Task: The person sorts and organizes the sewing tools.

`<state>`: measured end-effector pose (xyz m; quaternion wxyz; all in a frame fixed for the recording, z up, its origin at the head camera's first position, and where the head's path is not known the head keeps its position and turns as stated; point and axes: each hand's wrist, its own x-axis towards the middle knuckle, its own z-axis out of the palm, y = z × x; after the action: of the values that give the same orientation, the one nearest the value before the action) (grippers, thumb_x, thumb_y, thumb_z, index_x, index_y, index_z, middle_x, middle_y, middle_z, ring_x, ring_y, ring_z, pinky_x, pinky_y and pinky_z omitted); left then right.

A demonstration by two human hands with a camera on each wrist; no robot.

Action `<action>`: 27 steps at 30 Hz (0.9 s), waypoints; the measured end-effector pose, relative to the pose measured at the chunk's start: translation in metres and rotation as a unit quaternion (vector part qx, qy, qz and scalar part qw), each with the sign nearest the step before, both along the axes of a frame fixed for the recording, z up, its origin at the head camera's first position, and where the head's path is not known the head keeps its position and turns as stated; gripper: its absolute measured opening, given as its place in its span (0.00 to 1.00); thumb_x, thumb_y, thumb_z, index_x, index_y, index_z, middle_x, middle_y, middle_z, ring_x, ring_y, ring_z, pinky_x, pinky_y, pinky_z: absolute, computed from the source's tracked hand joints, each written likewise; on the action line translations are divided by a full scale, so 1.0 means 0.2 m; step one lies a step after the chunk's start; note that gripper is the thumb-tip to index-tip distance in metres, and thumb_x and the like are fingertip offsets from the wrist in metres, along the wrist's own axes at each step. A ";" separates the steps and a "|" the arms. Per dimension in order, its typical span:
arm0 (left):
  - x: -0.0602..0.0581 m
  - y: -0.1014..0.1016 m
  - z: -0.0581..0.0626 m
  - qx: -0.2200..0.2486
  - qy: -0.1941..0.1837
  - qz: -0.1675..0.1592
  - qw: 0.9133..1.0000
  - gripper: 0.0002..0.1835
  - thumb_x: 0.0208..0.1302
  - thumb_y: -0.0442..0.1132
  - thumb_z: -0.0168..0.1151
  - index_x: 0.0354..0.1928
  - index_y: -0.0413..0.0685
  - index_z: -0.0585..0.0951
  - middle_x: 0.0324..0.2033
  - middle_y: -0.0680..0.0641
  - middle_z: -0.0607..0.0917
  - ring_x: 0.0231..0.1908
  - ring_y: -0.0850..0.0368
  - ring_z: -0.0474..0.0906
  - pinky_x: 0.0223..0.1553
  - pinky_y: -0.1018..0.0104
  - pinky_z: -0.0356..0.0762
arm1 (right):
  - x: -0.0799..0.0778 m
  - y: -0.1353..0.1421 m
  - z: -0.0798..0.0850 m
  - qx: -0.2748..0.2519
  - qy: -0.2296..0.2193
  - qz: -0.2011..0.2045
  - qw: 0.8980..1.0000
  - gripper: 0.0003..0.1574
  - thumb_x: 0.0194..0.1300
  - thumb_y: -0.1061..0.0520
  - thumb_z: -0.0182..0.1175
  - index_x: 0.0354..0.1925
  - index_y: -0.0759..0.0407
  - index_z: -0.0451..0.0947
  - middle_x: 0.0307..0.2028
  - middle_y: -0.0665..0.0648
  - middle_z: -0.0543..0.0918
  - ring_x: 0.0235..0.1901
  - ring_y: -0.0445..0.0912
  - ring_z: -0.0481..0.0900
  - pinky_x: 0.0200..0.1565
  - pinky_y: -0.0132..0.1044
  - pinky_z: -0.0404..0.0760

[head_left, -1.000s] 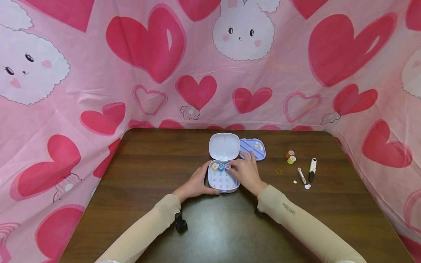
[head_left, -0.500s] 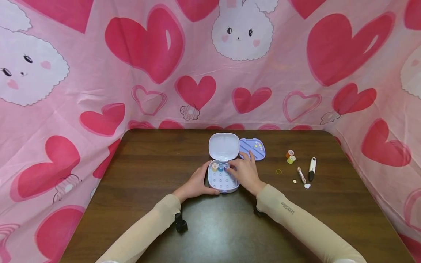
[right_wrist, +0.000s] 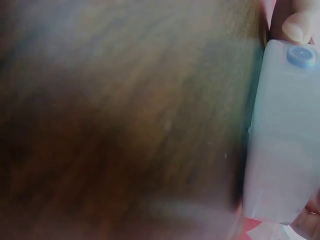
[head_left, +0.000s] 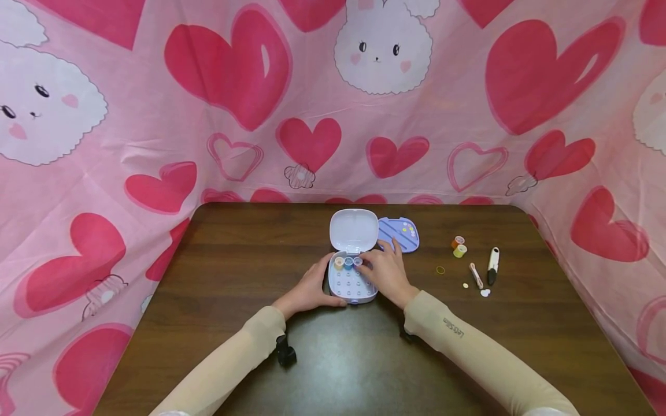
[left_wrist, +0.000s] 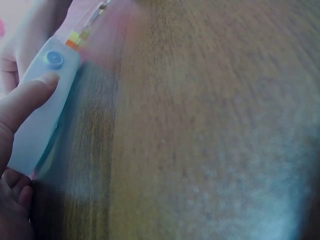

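Note:
A white sewing box (head_left: 359,300) stands on the table with its lid (head_left: 354,230) raised at the back. My left hand (head_left: 308,292) holds it from the left, with the thumb near the blue button (left_wrist: 54,60) on its front wall. In the box's back row are a yellow thread spool (head_left: 339,263), a blue spool (head_left: 348,263) and a purple spool (head_left: 357,262). With its fingertips my right hand (head_left: 389,273) pinches the purple spool; part of that spool is hidden. Several bare pegs line the box floor in front. In the right wrist view only the box's outer wall (right_wrist: 282,140) shows.
Behind my right hand lies a purple tray (head_left: 411,244) with small buttons on it. Farther right are an orange spool (head_left: 458,241), a yellow-green spool (head_left: 460,251), a yellow ring (head_left: 440,270), a small thread bundle (head_left: 476,275), a white-and-black tool (head_left: 493,266) and white bits (head_left: 485,293).

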<state>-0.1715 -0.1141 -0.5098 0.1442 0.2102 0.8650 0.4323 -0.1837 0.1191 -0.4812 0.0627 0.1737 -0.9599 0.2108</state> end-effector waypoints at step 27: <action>0.01 0.00 0.01 0.001 0.001 0.003 1.000 0.64 0.50 0.53 0.85 0.82 0.50 0.52 0.75 0.43 0.66 0.70 0.44 0.64 0.71 0.41 0.63 | 0.01 -0.02 0.00 0.047 0.032 -0.003 0.998 0.15 0.64 0.50 0.75 0.46 0.54 0.90 0.43 0.56 0.91 0.65 0.63 0.74 0.72 0.72 0.51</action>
<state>-0.1698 -0.1149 -0.5086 0.1416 0.2077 0.8654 0.4334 -0.1817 0.1151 -0.4814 0.0854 0.1799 -0.9669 0.1593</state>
